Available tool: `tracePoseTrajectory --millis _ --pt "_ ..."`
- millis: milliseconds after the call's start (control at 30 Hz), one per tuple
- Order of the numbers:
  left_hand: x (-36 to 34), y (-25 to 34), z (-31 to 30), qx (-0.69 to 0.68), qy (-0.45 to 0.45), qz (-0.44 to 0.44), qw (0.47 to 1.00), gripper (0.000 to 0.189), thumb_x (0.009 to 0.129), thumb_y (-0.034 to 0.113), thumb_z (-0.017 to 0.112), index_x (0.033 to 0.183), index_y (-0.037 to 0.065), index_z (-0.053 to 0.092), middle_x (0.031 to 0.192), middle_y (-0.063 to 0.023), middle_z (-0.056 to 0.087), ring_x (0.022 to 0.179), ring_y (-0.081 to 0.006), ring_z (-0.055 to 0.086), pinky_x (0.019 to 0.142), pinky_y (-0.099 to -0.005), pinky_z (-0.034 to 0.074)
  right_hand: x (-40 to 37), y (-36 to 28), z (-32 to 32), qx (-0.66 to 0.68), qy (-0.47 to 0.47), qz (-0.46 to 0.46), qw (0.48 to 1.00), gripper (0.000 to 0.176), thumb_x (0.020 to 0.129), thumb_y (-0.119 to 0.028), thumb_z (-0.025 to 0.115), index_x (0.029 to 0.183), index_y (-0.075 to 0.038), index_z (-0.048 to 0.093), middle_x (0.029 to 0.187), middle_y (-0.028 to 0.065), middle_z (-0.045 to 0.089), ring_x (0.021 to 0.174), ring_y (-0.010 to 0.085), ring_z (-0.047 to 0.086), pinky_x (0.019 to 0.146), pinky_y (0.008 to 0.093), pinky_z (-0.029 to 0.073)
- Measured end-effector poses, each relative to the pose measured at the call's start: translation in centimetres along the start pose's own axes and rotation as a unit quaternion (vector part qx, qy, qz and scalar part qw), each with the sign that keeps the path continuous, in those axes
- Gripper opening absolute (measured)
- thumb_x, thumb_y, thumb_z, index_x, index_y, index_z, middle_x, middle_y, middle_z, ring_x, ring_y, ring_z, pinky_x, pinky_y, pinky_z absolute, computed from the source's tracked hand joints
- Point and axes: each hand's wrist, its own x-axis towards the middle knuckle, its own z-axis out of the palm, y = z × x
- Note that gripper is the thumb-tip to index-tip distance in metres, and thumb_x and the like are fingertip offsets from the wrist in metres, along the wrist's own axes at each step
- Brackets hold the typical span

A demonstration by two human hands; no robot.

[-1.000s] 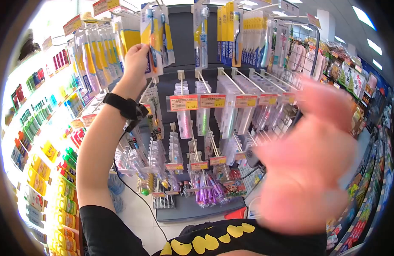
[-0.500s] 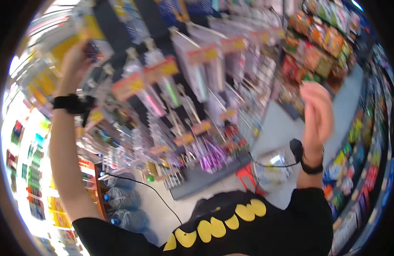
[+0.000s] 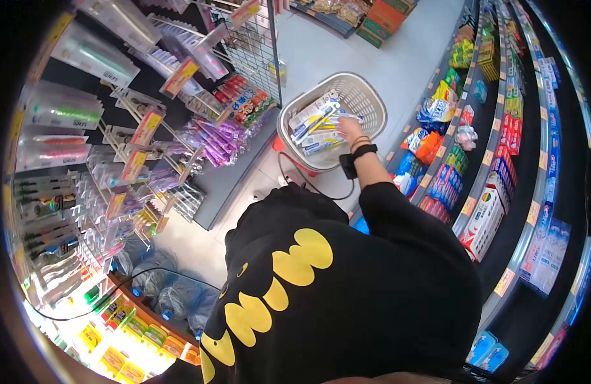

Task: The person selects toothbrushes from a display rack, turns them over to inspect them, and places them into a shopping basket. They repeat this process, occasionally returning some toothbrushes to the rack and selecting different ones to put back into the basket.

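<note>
Plastic jugs (image 3: pixel 180 296) sit on the floor; cartons (image 3: pixel 386 19) stand stacked.

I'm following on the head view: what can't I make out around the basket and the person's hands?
In the head view:
Left hand: outside the frame.
Packs: overlapping, so no sure count; small print unreadable at this size.
Right hand: its own back hides whether it grips anything.
Basket: packs and hand cover part of its floor.
</note>
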Motion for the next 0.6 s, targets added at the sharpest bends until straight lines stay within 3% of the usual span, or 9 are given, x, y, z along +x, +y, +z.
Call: tracePoseTrajectory --millis 33,67,133,167,233,467,533,567,600 --pt "0.5 -0.3 -0.8 -0.007 -0.073 0.051 0.996 0.050 0.089 0.025 0.045 0.130 -0.003 0.038 0.133 -0.0209 0.039 0.125 -0.0337 0.036 0.103 -0.0464 0.031 2.2 2.6 -0.2 0.001 0.001 0.008 1.000 0.021 0.081 -0.023 0.058 0.096 -0.008 0.057 0.081 0.0041 0.054 0.069 0.0155 0.051 0.061 0.0310 0.045" --pt "-1.2 1.0 0.8 -0.002 -0.077 0.050 0.996 0.050 0.089 0.025 0.045 0.130 -0.003 0.038 0.133 -0.0209 0.039 0.125 -0.0337 0.036 0.103 -0.0464 0.031 5.4 5.6 -0.2 -0.013 -0.039 -0.005 0.999 0.023 0.081 -0.023 0.058 0.099 -0.009 0.057 0.082 0.0046 0.053 0.070 0.0171 0.051 0.062 0.0328 0.045" --pt "-6.6 4.6 5.5 0.019 0.047 0.048 0.998 0.048 0.089 0.023 0.046 0.128 -0.004 0.040 0.132 -0.0205 0.040 0.124 -0.0338 0.037 0.103 -0.0443 0.033 8.4 8.3 -0.2 -0.257 -0.057 -0.109 0.959 0.031 0.079 -0.019 0.060 0.106 -0.005 0.055 0.093 0.0092 0.056 0.081 0.0232 0.054 0.070 0.0347 0.046" --pt "-8.1 5.0 6.5 0.031 0.064 0.076 0.995 0.047 0.089 0.023 0.046 0.127 -0.004 0.040 0.132 -0.0203 0.041 0.123 -0.0333 0.038 0.102 -0.0437 0.034 9.8 9.6 -0.2 -0.366 -0.048 -0.163 0.915 0.035 0.079 -0.017 0.061 0.110 -0.003 0.055 0.098 0.0115 0.058 0.086 0.0263 0.056 0.074 0.0357 0.047" --pt "-11.1 5.6 8.1 0.056 0.092 0.131 0.986 0.047 0.088 0.024 0.047 0.126 -0.004 0.042 0.130 -0.0198 0.042 0.120 -0.0323 0.040 0.101 -0.0425 0.035 13.2 13.5 0.1 -0.567 -0.008 -0.284 0.773 0.038 0.077 -0.014 0.061 0.112 -0.001 0.054 0.105 0.0147 0.059 0.093 0.0291 0.057 0.078 0.0360 0.047" --pt "-19.6 2.7 13.6 0.199 0.158 0.239 0.937 0.044 0.088 0.025 0.051 0.121 -0.004 0.048 0.125 -0.0180 0.047 0.113 -0.0290 0.047 0.095 -0.0384 0.041 8.3 10.7 2.6 -0.507 0.012 -0.130 0.852 0.033 0.079 -0.014 0.055 0.110 0.000 0.056 0.108 0.0234 0.058 0.102 0.0360 0.056 0.085 0.0388 0.046" --pt "-21.9 -0.2 14.7 0.274 0.145 0.220 0.925 0.044 0.088 0.025 0.052 0.120 -0.004 0.049 0.124 -0.0175 0.048 0.111 -0.0280 0.049 0.093 -0.0372 0.042 7.7 10.3 2.9 -0.380 0.058 -0.047 0.922 0.033 0.078 -0.014 0.058 0.108 -0.001 0.056 0.108 0.0223 0.059 0.103 0.0360 0.055 0.086 0.0400 0.046" --pt "-23.2 -2.3 14.9 0.325 0.123 0.201 0.916 0.044 0.087 0.026 0.053 0.120 -0.004 0.050 0.123 -0.0172 0.049 0.110 -0.0275 0.050 0.092 -0.0367 0.043 6.6 8.3 3.0 -0.502 0.056 0.025 0.862 0.036 0.076 -0.014 0.062 0.108 0.002 0.054 0.107 0.0227 0.059 0.101 0.0349 0.056 0.085 0.0393 0.045" --pt "-24.7 -5.0 15.1 0.368 0.095 0.166 0.910 0.043 0.087 0.026 0.053 0.119 -0.004 0.051 0.122 -0.0170 0.049 0.109 -0.0271 0.051 0.091 -0.0361 0.043 6.6 8.5 4.2 -0.502 0.056 0.033 0.863 0.036 0.076 -0.014 0.062 0.108 0.002 0.054 0.107 0.0227 0.059 0.101 0.0349 0.056 0.085 0.0393 0.045"
